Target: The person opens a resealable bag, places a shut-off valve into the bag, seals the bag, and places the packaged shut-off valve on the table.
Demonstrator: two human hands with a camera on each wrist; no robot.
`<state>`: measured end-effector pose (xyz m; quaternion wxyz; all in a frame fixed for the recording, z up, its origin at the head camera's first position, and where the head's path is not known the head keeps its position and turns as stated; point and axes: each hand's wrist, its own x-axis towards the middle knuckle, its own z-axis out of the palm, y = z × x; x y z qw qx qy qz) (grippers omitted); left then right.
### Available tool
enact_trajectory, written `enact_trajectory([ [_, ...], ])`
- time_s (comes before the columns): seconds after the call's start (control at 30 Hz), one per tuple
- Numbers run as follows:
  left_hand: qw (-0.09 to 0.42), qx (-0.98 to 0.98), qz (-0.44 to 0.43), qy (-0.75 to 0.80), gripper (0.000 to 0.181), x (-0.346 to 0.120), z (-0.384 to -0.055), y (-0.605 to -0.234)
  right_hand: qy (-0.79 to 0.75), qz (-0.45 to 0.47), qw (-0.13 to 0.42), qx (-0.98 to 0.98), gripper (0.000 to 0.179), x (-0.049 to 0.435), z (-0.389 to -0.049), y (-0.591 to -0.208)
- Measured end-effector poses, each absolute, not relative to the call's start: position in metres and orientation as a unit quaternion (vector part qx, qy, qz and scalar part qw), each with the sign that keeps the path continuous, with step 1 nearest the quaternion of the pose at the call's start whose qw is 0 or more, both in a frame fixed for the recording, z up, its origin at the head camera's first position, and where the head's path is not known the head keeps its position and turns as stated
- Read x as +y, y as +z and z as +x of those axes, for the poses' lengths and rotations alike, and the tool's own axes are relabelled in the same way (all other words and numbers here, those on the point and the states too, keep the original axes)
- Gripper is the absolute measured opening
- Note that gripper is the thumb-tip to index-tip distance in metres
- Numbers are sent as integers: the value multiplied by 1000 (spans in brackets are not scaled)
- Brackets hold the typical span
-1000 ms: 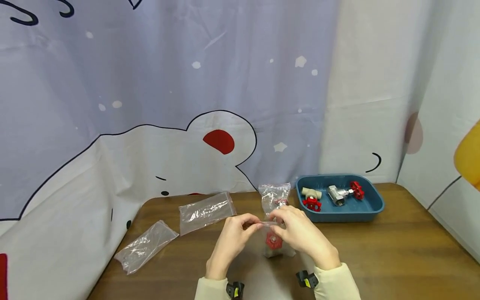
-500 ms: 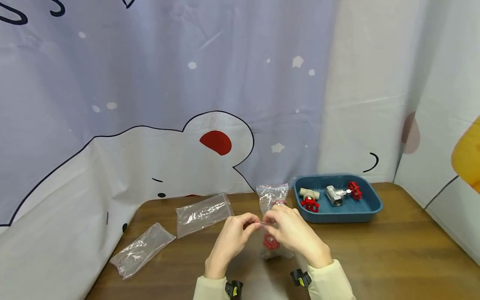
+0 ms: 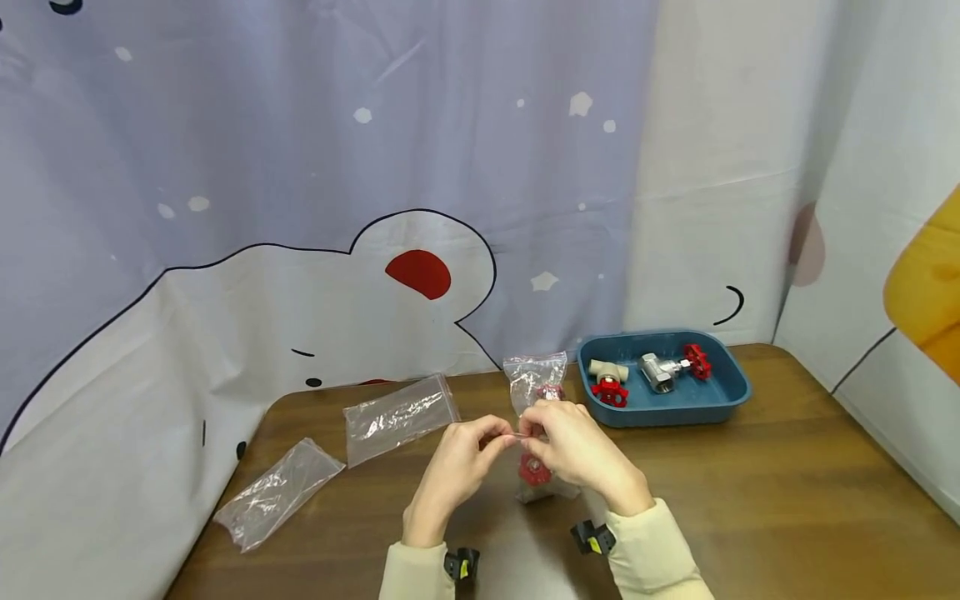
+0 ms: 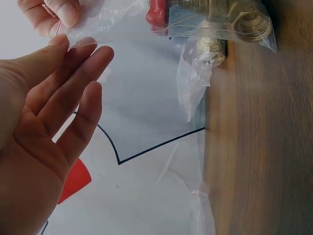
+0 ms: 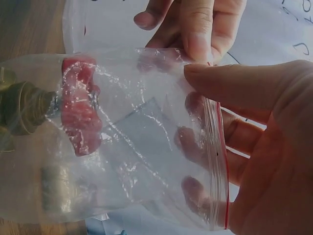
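A clear zip bag [image 5: 146,161] with a red line along its mouth stands upright between my hands. Inside it is a brass valve [image 4: 249,22] with a red handwheel [image 3: 535,469]. My left hand [image 3: 453,471] pinches one corner of the bag's mouth between thumb and forefinger, its other fingers loosely extended in the left wrist view. My right hand [image 3: 588,454] pinches the zip strip close beside that corner, thumb on the near face and fingers behind the plastic. Both hands' fingertips nearly meet. Right behind stands a second bagged valve [image 3: 550,392], partly covered by my right hand.
Two flat clear bags, a nearer bag [image 3: 277,496] and a farther bag [image 3: 401,418], lie on the wooden table [image 3: 750,500] at left. A blue tray [image 3: 675,417] at the back right holds a beige valve [image 3: 609,379] and a silver valve [image 3: 663,371]. A printed curtain [image 3: 420,167] hangs behind.
My right hand has slid left along the bag's mouth, closing the gap to my left fingertips. The head view has shifted slightly; the trays and loose bags keep their places on the table.
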<state>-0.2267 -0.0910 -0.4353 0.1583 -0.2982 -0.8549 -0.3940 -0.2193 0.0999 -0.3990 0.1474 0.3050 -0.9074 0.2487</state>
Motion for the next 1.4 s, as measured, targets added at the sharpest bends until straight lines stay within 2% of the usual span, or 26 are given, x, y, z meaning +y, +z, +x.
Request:
enact_trajectory([
  [0.3,143,-847,-302,-413,7,-93,-226,-438,255,290,124,-914,18,97,-221,-401],
  [0.8,141,-849,-312,-402,6,-89,-225,-441,253,278,156,-914,21,97,-217,-407],
  [1.4,125,-839,-301,-436,7,-93,-230,-441,266,282,116,-914,18,110,-223,-399],
])
